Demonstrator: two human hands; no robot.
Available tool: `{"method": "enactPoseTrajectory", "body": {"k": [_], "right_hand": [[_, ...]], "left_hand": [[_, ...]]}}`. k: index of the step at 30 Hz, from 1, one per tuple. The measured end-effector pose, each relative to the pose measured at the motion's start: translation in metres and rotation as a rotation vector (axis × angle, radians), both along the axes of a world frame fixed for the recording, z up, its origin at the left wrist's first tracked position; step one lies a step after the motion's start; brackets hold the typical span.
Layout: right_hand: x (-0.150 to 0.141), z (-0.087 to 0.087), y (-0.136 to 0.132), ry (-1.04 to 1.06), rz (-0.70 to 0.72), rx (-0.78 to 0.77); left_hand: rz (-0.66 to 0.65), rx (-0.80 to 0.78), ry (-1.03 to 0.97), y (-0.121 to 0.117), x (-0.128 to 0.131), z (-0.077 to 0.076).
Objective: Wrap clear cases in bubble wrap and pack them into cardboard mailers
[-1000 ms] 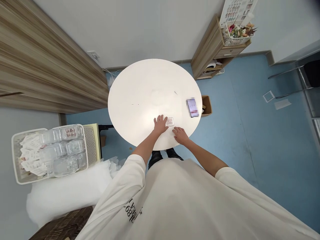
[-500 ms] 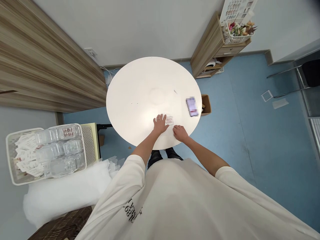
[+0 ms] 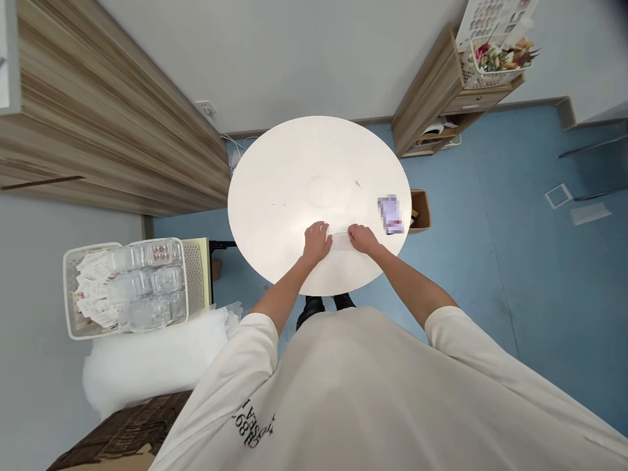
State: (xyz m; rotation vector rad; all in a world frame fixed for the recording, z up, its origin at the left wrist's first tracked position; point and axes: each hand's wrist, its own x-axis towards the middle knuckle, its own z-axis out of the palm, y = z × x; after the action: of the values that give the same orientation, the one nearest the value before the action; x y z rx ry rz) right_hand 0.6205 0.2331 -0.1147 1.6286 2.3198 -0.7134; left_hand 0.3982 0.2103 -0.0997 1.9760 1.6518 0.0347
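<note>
Between my hands, near the front of the white round table (image 3: pixel 314 150), is a small clear plastic case (image 3: pixel 340 241), showing as a pale see-through strip. My left hand (image 3: pixel 317 243) is at its left end, fingers curled and a ring on one of them. Closed fingers of my right hand (image 3: pixel 364 238) grip the opposite end. My fingers cover both ends of the case, and its contents cannot be made out.
A phone-like purple object (image 3: pixel 391 214), pixelated, lies on the table at right. On a side stand at left, a white basket (image 3: pixel 185 281) holds clear plastic boxes and papers. White wrapping sheets (image 3: pixel 161 363) lie below it. A cardboard box (image 3: pixel 422 210) stands beyond the table's right edge.
My right hand has moved up onto the right end of the case. The pinkish contents seen in the case before no longer show. The whole view has shifted slightly.
</note>
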Motion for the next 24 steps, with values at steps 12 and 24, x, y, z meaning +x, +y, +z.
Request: {"method": "enactPoseTrajectory", "body": {"k": [12,24], "right_hand": [[0.005,0.000,0.005,0.031,0.045,-0.057],[0.003,-0.009,0.001,0.038,0.014,-0.002]], "left_hand": [[-0.252,-0.100,0.114,-0.007,0.042,-0.027],[-0.384,0.061,0.034,-0.011,0.038,-0.017]]}}
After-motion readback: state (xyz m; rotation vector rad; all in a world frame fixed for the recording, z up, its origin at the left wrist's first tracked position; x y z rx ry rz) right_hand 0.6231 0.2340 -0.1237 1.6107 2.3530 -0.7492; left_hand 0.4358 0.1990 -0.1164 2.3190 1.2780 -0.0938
